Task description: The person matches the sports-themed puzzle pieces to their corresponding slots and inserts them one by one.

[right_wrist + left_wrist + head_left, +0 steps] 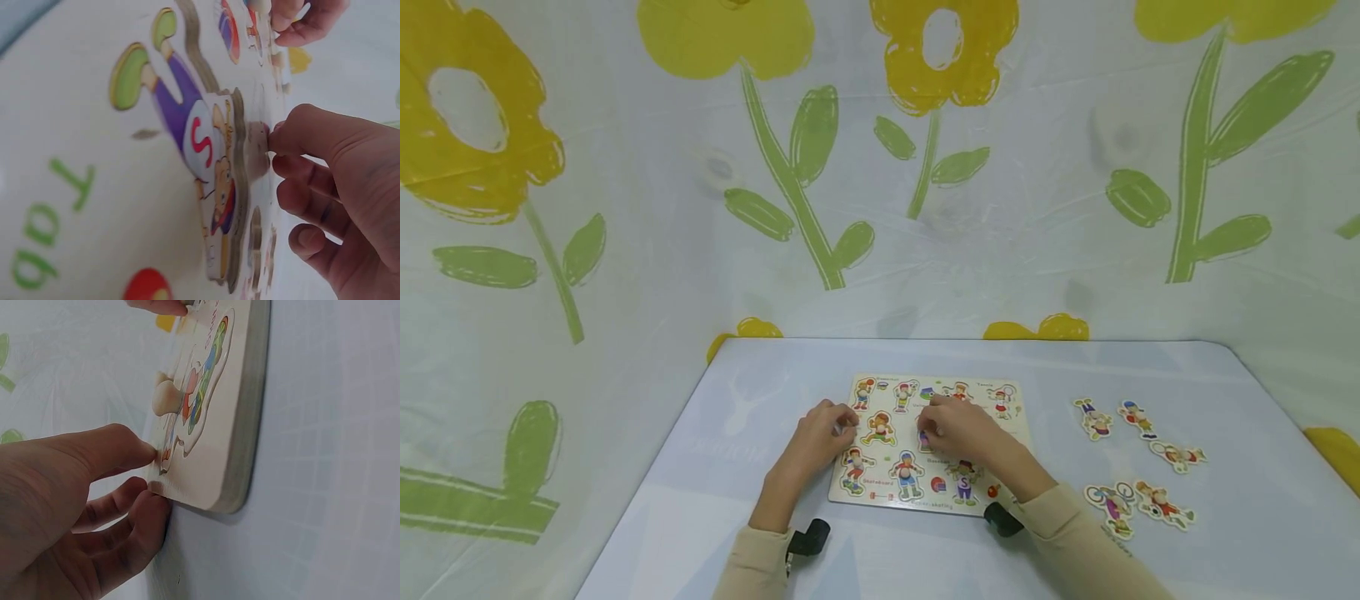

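Observation:
A wooden puzzle board [880,457] with pictures of children at sports lies on the table. My left hand [822,433] is at its left edge; in the left wrist view the thumb rests on the rim and curled fingers [147,525] meet the board's side. Close by, a skateboarding figure piece [853,468] carries a round wooden knob [167,398]. My right hand [962,429] is over the board's middle, thumb and forefinger pinching a figure piece [924,440], largely hidden by the hand. Nearer the front lies a figure with an S on its shirt [201,140].
Several loose figure pieces lie right of the board, among them a cyclist [1112,505], a blue-capped figure [1137,418] and an upside-down figure [1094,419]. The white table [715,467] meets a flower-printed curtain [1037,250] at the back and left. Dark wrist cameras [808,538] sit by both sleeves.

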### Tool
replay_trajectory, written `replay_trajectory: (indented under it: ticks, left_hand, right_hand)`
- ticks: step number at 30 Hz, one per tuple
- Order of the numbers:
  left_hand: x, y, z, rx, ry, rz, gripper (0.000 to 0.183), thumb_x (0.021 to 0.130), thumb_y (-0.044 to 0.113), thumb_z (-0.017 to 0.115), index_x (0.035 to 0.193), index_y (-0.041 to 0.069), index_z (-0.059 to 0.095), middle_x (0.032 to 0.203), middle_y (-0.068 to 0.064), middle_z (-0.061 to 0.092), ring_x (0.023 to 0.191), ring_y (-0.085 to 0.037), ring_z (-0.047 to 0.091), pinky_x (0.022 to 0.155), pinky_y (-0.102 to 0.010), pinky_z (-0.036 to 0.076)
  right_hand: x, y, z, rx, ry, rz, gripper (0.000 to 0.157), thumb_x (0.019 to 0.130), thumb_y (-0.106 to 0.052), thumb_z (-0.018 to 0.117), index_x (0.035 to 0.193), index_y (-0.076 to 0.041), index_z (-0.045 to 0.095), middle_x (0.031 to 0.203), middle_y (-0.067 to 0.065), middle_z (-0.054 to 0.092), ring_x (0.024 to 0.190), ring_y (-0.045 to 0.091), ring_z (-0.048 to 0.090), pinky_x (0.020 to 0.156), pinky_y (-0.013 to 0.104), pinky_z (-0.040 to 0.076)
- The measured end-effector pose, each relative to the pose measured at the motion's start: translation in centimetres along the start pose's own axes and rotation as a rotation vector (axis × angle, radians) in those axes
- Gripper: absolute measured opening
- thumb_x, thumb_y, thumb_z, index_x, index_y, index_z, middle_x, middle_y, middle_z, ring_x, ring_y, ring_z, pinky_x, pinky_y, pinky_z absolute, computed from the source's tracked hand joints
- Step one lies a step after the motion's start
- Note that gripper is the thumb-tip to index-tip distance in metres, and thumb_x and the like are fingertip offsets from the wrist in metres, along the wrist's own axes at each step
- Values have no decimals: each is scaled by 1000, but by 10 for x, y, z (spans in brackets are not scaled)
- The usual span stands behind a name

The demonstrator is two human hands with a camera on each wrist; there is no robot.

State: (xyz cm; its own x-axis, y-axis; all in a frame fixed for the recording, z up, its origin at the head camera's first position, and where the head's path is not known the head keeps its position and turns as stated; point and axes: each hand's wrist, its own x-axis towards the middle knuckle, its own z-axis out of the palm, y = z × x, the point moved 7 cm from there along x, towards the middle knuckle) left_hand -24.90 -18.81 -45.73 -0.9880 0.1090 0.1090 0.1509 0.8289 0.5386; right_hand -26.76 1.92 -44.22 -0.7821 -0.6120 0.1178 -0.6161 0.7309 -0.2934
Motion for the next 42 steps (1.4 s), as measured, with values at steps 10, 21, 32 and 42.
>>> replay_trajectory:
  ticks: [10,21,32,42]
  left_hand:
    - [0,0,-2,21,7,-7,7,86,13,69,93,14,70,88,0,60,74,-10,51,68,-25,44]
    - [-1,1,-1,6,10,-9,8,86,13,69,93,13,70,88,-1,60,74,-10,51,67,-25,45]
    - [1,0,2,0,0,-17,7,86,14,69,93,15,70,88,2,59,74,-10,51,69,-25,44]
    - [1,1,1,12,6,-5,7,86,14,69,93,14,70,87,0,59,74,-11,52,68,-26,45]
  right_hand:
    - [-1,-1,2,23,13,27,7,88,-21,71,94,-19,74,87,-10,59,71,3,48,67,18,46]
    - [-7,2,10,0,-9,61,13,91,-22,68,103,-20,72,99,-7,59,72,4,50,62,18,44]
    - [-18,-1,4,-75,47,16,19,93,-23,66,111,-25,70,101,-7,59,67,2,46,54,17,38]
    - [-34,-1,0,-137,100,49,28,91,-23,68,118,-24,69,105,-6,66,74,4,56,66,20,51]
